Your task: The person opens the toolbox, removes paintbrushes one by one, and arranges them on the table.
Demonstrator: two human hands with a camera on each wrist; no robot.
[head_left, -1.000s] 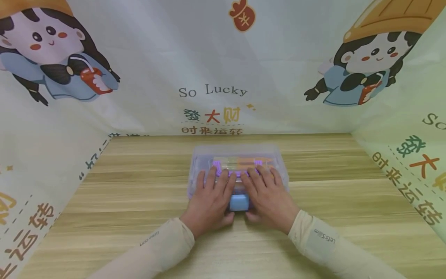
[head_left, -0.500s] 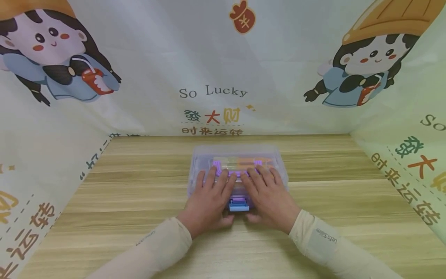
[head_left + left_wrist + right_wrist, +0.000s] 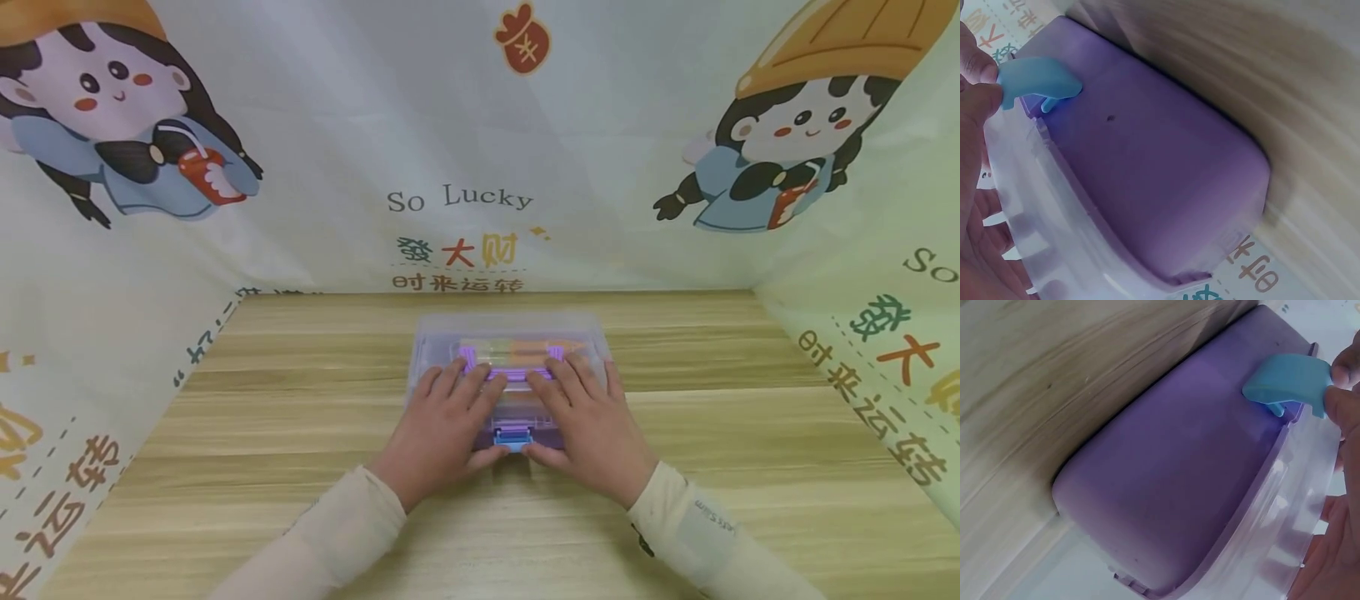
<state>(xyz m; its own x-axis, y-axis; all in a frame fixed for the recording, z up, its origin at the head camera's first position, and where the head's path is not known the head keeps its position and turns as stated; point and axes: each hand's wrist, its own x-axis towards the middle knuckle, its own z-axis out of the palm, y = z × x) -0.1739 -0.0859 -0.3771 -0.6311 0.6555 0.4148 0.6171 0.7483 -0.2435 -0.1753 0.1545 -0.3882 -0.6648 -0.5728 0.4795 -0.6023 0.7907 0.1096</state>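
A purple plastic storage box (image 3: 1166, 150) with a clear lid (image 3: 442, 329) stands on the table. A purple handle (image 3: 517, 375) crosses the lid. At the box's front, the light blue latch (image 3: 513, 447) is swung outward from the purple wall, as both wrist views also show. My left hand (image 3: 438, 429) rests its spread fingers on the lid's left half. My right hand (image 3: 600, 429) lies likewise on the right half. Both thumbs are at the latch, the left thumb (image 3: 985, 100) and the right thumb (image 3: 1341, 409) touching its edge.
Under the lid shows an orange, pencil-shaped thing (image 3: 536, 348). The wooden table (image 3: 300, 467) extends around the box. A printed cloth (image 3: 337, 125) walls the back and both sides.
The latch has swung from flat against the box's front to sticking outward. Both thumbs have moved up from below onto the latch, and the hands have shifted slightly apart on the lid.
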